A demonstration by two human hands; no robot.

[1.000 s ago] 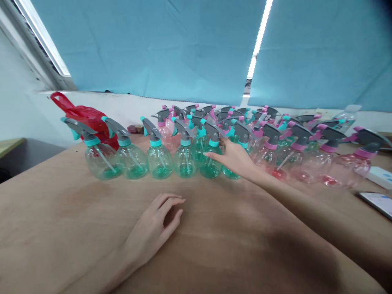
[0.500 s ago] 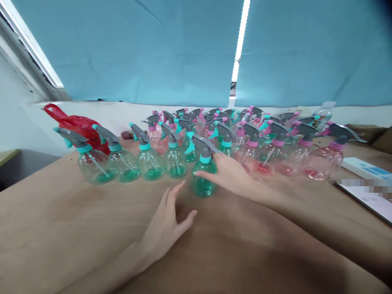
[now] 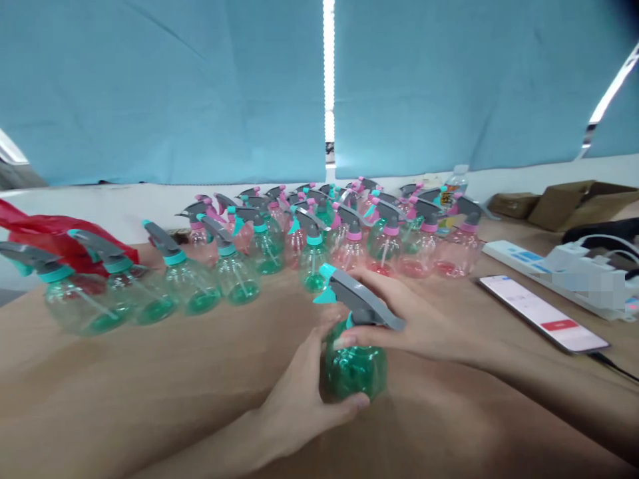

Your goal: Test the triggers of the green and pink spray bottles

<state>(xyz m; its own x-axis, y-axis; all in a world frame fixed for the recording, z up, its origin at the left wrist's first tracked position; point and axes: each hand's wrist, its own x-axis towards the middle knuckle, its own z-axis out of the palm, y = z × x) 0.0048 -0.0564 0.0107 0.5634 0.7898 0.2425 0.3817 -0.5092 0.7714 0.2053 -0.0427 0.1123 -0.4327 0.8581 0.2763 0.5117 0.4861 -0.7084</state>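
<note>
One green spray bottle (image 3: 354, 366) nearest; four more in a row (image 3: 186, 283) at left; packed green-and-pink cluster (image 3: 349, 233) behind, too dense to count; one phone (image 3: 542, 321).

- Green translucent plastic spray bottle (image 3: 355, 370): neck hidden under right-hand grip (image 3: 414, 326); left flank covered by left-hand grip (image 3: 304, 399).
- Red plastic bag (image 3: 54, 236): cut off by left edge.
- Rear pink and green spray bottles (image 3: 319, 206): overlapping, count unclear.
- White power strip (image 3: 519, 256): right part blurred.
- Flat white phone (image 3: 542, 318): screen text illegible.
</note>
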